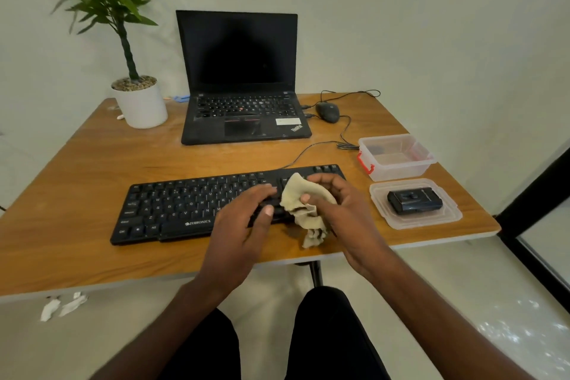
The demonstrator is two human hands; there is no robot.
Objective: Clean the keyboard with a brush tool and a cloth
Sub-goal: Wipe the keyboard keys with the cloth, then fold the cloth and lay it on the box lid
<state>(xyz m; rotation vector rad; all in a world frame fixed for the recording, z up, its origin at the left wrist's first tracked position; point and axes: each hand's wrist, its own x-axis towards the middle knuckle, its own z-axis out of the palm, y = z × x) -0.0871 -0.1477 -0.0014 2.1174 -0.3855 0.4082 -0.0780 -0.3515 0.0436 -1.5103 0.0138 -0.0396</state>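
Gripping the bunched cloth (303,199), right hand (336,210) fingers wipe the keyboard (172,207); left hand (243,225), fingers loosely spread, steadies it.

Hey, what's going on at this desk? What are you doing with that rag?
A seated person is cleaning a black keyboard on a wooden table. The right hand holds a crumpled beige cloth over the keyboard's right end, while the left hand rests on the keys beside it. Behind sit an open laptop, a wired mouse and a potted plant. To the right are a clear plastic box and its lid, which has a small black device on it.
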